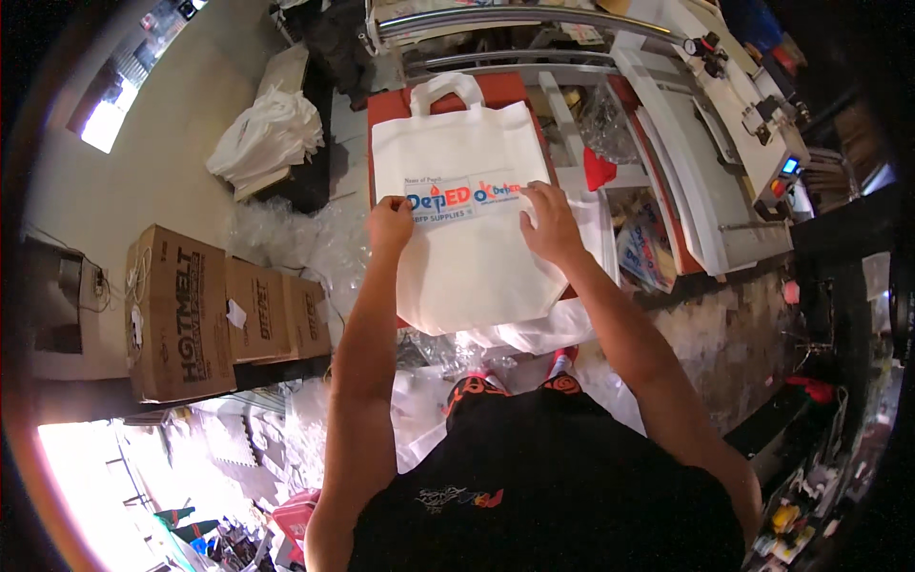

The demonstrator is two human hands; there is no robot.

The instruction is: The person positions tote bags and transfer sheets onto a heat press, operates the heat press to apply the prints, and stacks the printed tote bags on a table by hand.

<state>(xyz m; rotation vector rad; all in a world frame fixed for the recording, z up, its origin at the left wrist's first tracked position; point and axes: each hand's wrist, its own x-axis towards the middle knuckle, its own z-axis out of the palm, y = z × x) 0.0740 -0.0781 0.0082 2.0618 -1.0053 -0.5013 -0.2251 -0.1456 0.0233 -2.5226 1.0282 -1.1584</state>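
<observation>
A white cloth tote bag [481, 276] lies flat on a red pad, its handles at the far end. Across its middle is a printed transfer film [448, 212] with red, blue and orange lettering on a greyish see-through rectangle. My left hand [391, 225] is closed at the film's left edge, thumb and fingers pinched together there. At the right end of the print rests my right hand [553, 224], its thumb apart from the extended fingers and nothing held in it.
The red pad [383, 107] borders a machine with metal rails [534, 17] and a pale platen [681, 162] at the right. Folded white bags [270, 138] lie on a bench at left. Cardboard boxes [191, 315] stand near left, with crumpled clear plastic [295, 238] beside them.
</observation>
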